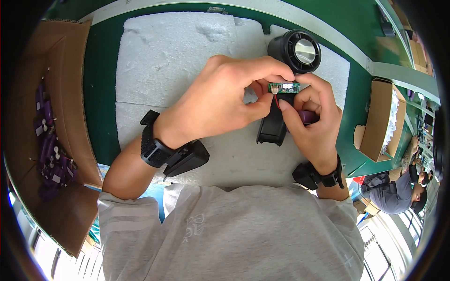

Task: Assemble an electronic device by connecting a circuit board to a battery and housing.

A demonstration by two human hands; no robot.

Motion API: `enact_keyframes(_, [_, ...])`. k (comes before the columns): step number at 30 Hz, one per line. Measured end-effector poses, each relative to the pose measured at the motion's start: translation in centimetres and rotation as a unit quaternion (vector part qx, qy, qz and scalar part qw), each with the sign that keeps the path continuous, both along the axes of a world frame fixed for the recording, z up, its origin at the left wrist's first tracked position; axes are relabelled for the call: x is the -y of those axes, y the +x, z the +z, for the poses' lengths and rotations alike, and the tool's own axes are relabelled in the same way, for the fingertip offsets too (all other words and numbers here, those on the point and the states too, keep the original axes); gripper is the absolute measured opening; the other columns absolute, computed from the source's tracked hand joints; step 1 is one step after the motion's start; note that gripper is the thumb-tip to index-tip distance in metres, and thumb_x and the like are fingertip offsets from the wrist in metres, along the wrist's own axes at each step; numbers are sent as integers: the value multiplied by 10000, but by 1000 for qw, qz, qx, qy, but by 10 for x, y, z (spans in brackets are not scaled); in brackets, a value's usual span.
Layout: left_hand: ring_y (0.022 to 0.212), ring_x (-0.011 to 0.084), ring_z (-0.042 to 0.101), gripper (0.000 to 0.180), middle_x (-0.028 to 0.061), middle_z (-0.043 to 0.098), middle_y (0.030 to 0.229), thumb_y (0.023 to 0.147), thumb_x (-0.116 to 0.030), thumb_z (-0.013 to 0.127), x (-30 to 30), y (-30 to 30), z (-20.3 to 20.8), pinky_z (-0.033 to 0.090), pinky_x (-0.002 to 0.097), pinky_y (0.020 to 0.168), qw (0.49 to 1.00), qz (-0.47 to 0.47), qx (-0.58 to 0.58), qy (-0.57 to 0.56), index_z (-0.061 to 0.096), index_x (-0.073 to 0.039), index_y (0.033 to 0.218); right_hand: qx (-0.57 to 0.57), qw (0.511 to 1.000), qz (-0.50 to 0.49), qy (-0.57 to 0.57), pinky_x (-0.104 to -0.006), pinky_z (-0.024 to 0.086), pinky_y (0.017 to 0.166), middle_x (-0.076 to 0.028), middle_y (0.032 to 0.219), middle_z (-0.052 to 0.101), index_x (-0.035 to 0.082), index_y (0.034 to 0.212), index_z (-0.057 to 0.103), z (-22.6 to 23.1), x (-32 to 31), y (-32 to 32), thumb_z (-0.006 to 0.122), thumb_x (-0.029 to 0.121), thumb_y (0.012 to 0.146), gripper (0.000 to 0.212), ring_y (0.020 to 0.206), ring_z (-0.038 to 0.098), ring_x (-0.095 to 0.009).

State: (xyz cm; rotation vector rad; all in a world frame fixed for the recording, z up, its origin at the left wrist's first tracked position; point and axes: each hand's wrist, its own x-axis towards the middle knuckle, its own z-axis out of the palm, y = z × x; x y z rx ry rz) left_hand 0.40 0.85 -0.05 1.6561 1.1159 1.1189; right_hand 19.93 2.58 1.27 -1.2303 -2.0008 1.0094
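Note:
A small green circuit board (pixel 294 90) with a lit white display and a pale connector is held up in front of me. The thumb and fingers of my left hand (pixel 220 96) pinch it at its connector end. My right hand (pixel 321 129) is curled around a purple battery (pixel 307 117), its index finger by the board's other end. A red wire (pixel 276 101) runs from the connector down toward my right thumb. Behind my fingers lies a black device with a handle (pixel 272 127) and a round head (pixel 287 49) with a silver disc; its middle is partly hidden.
White foam sheets (pixel 159 56) cover much of the green table (pixel 101 93). On the left, a cardboard box (pixel 70 107) holds several purple batteries (pixel 47 136). Another cardboard box (pixel 377 117) with white contents stands at right. Farther right a person (pixel 396 194) sits.

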Motion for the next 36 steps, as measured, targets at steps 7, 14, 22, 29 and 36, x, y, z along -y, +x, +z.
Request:
enact_keyframes(7, [767,173,683,332,90,690,903,738,115,639,-2,-3,0,575,278,716,1000,-15,-19,18,689,-37,1029,8,997,17,74,-172,353,472,-3,648,549,28,1013,594,-9,-5,4,763,-13,740,324,546,482,-25])
enact_keyframes(14, [700,178,669,276,88,673,823,730,95,663,-2,-3,-3,556,255,636,999,2,-20,41,715,-40,965,19,993,22,110,-161,334,477,7,658,553,9,1015,611,-9,-7,2,768,-23,740,318,557,468,-7])
enact_keyframes(22, [688,167,666,263,84,671,813,716,76,681,-2,-3,-6,545,245,592,997,7,-26,68,727,-44,945,17,991,22,134,-180,342,464,-12,688,574,27,1033,659,-4,-9,0,795,-2,693,367,547,483,-36])
enact_keyframes(29, [663,163,662,247,83,667,790,714,73,684,0,-3,-6,541,242,585,998,0,-30,58,734,-41,928,26,987,41,155,-201,401,443,-44,725,630,58,952,697,-2,-11,-1,812,15,646,330,528,543,-75])
enact_keyframes(36, [647,164,660,232,84,665,766,714,77,681,0,-3,-7,535,245,579,998,0,-26,50,733,-30,913,23,988,35,147,-203,392,431,-41,720,629,55,932,695,-2,-10,-4,798,4,638,316,504,526,-70])
